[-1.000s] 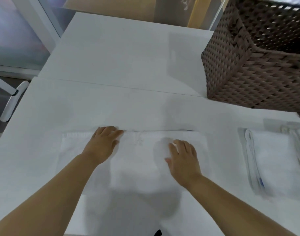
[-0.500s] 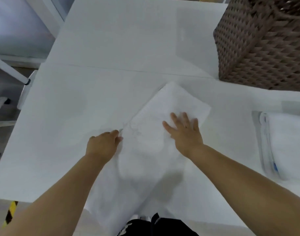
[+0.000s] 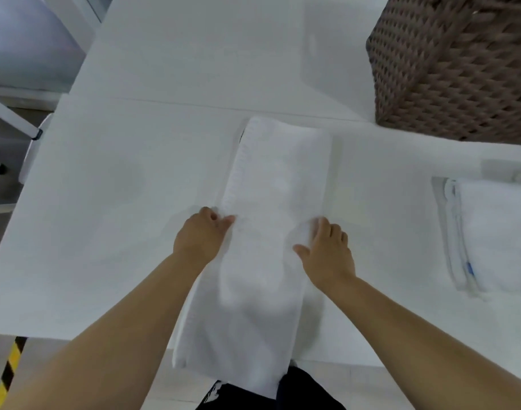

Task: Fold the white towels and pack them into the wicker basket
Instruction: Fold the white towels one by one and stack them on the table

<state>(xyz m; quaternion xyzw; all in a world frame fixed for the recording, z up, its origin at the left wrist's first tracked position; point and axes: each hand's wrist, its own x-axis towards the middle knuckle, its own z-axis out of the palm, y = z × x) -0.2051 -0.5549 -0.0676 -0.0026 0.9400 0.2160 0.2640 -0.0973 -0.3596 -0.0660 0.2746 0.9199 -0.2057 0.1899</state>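
The towel lies as a long folded strip down the table, with its far end near the basket and its near end hanging over the table's front edge. The left grip pinches the hemmed left edge. The right grip rests on the right side with fingers bent — whether it clasps the cloth or only presses, I cannot tell. The likely trouble is the hanging end: its weight could drag the strip off the table if both grips let go together. Lifting one side alone would skew the layers, so the next fold comes out crooked — and a lopsided bundle would pack badly with the stack at the right.
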